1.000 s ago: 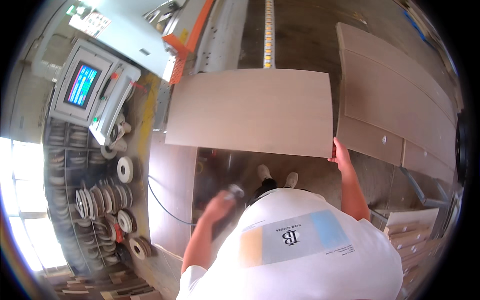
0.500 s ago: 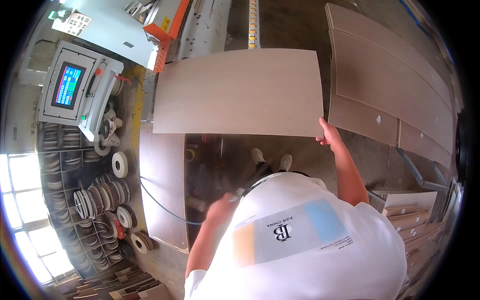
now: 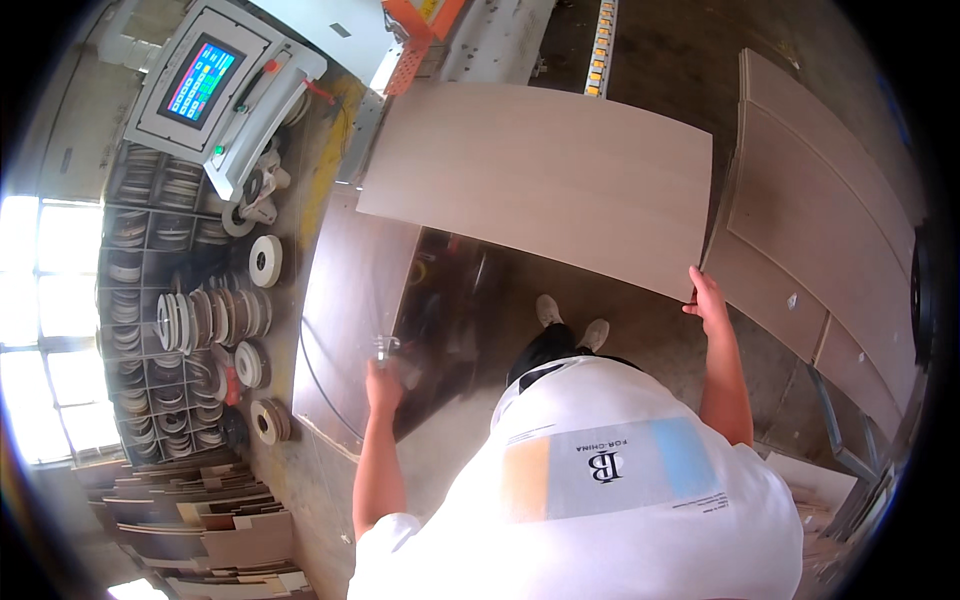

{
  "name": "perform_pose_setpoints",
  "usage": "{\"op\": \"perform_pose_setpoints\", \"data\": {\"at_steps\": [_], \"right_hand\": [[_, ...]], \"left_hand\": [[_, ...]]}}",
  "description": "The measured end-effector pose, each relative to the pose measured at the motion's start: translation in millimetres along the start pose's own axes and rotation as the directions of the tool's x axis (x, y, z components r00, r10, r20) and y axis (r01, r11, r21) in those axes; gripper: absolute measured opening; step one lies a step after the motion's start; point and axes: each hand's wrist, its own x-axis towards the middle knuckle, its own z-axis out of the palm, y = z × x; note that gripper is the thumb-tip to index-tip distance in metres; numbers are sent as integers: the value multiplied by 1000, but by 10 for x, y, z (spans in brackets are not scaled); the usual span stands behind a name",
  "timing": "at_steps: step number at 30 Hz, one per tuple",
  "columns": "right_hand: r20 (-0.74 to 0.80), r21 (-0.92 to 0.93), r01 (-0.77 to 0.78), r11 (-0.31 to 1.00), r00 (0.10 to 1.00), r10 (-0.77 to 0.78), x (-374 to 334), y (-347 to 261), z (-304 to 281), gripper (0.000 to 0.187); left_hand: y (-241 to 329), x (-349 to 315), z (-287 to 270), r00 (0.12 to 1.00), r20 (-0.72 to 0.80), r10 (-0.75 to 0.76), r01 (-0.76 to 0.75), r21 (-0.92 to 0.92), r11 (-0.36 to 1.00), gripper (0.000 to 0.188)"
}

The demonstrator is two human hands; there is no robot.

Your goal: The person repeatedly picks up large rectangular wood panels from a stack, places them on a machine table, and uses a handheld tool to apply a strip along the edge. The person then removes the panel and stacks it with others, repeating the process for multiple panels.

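Observation:
A large beige panel lies across the machine's front, its far left corner beneath the orange guard. My right hand is closed on the panel's near right corner. At the left, my left hand is closed round a small silver air gun, partly blurred by motion. It is above the right edge of a pale side table, apart from the panel. A thin dark hose curves over that tabletop; where it joins the tool is hidden.
A control console with a lit screen stands at the upper left. Below it are racks of edge-banding rolls. Stacked panels are at the right, near a metal frame. A roller rail runs away beyond the panel.
My left hand has moved away from my body, leftward over the side table, with the air gun. My right hand keeps its hold on the panel corner. The whole view has turned.

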Motion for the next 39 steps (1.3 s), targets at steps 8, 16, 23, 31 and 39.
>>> {"op": "perform_pose_setpoints", "data": {"at_steps": [8,16,23,31,39], "right_hand": [[2,-15,-65,998,998,65,80,-39,-8,55],[-60,32,-99,995,993,101,89,-137,30,62],[-64,94,-87,992,994,93,139,-156,179,63],[-128,89,-47,995,990,58,-231,-421,159,56],[-69,139,-67,988,995,77,-262,-316,193,53]], "left_hand": [[1697,-1129,722,650,756,79,-420,271,866,41],[960,-135,391,956,295,1,-51,160,986,37],[-94,1093,200,968,-54,-246,205,-400,893,33],[1709,857,1189,950,307,54,198,-730,654,18],[1879,110,1270,421,849,318,-516,-64,854,37]]}}
